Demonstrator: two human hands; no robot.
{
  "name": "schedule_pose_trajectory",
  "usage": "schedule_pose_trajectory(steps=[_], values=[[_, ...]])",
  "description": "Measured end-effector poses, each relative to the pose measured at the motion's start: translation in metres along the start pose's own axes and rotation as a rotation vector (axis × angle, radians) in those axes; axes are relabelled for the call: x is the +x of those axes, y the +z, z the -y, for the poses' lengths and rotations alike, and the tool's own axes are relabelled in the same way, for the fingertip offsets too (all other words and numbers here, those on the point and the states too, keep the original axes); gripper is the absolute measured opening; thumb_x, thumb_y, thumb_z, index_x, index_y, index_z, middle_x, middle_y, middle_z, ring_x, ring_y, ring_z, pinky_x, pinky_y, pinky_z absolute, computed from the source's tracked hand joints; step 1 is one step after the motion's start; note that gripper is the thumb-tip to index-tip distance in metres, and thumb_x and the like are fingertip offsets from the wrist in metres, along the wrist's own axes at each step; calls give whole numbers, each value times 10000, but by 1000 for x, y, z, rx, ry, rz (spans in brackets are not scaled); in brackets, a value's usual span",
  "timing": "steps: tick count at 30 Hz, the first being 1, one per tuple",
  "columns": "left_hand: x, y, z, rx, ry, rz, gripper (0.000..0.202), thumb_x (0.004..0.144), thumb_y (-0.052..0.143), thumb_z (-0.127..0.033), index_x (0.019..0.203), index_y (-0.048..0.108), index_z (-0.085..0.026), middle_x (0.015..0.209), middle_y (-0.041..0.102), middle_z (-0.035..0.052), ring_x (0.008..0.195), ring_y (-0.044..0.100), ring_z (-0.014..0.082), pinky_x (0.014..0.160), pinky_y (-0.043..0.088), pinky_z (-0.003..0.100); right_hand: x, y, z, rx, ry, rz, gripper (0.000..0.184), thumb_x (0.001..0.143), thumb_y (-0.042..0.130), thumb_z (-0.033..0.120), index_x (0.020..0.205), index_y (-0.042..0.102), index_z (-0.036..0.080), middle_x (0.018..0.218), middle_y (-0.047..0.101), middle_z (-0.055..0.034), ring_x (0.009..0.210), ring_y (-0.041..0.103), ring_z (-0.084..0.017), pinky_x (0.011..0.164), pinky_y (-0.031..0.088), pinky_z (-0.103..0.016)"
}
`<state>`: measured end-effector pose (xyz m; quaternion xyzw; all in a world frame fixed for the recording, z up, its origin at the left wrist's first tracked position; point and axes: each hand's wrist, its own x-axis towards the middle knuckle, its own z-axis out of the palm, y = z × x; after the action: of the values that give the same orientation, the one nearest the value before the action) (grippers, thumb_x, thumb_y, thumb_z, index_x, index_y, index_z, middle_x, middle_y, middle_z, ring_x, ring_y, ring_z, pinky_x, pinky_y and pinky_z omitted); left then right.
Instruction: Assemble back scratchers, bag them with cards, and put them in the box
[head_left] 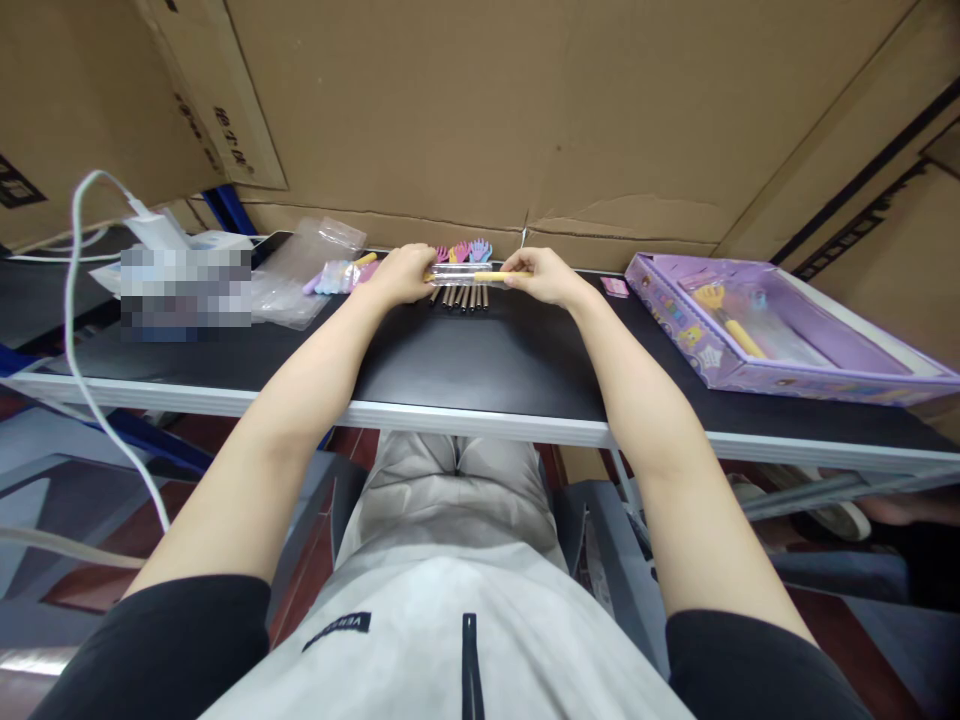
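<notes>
Between my two hands, a yellow-handled stick, apparently a back scratcher [501,276], lies level above the far part of the table. My right hand [546,277] pinches the right end of its handle. A clear plastic sleeve [454,274] covers or lies along its left part, and my left hand [407,272] is closed on that end; the tip is hidden in the fingers. Just behind, pink, orange and blue hand-shaped scratcher heads [480,250] stand in a row. Their thin metal rods [465,298] point towards me on the table.
To the left lie clear plastic bags [300,280] and pastel handles [335,279]. A purple display box [697,345] on the right holds a yellow back scratcher [739,330]. A small pink card [615,287] lies beside it. A white cable [71,300] hangs over the black table [480,370]. Cardboard walls it in.
</notes>
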<state>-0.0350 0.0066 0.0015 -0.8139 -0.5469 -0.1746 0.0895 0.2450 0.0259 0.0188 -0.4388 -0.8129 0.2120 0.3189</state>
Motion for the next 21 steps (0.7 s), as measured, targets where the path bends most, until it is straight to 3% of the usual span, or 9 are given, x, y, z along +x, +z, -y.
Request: schedule_pose_trajectory(steps=[5, 10, 13, 21], values=[[1, 7, -8, -63, 73, -33, 186, 827, 595, -185, 979, 703, -193, 1055, 734, 127, 1022, 680, 298, 875, 520, 368, -1, 13, 11, 31, -20, 7, 308, 743, 943, 350, 875, 718, 186, 890, 733, -52, 897, 670, -212, 899, 588, -371], [1, 7, -12, -56, 107, -33, 233, 832, 569, -140, 1009, 714, -186, 1039, 739, 121, 1033, 688, 294, 890, 519, 368, -2, 22, 17, 72, -40, -42, 376, 723, 952, 419, 885, 718, 173, 881, 736, -55, 897, 678, -215, 894, 593, -373], [1, 5, -10, -36, 95, -27, 240, 850, 554, -131, 1024, 714, -173, 1076, 739, 146, 1042, 687, 307, 898, 518, 383, -2, 17, 17, 93, -26, -44, 390, 716, 954, 448, 892, 730, 180, 866, 736, -56, 877, 684, -218, 862, 604, -370], [2, 3, -5, -13, 81, -32, 210, 856, 560, -140, 997, 711, -171, 1051, 727, 146, 1028, 682, 308, 898, 520, 389, 0, -5, 2, 44, 30, -54, 234, 789, 905, 320, 880, 743, 178, 773, 677, -46, 787, 666, -204, 808, 609, -388]])
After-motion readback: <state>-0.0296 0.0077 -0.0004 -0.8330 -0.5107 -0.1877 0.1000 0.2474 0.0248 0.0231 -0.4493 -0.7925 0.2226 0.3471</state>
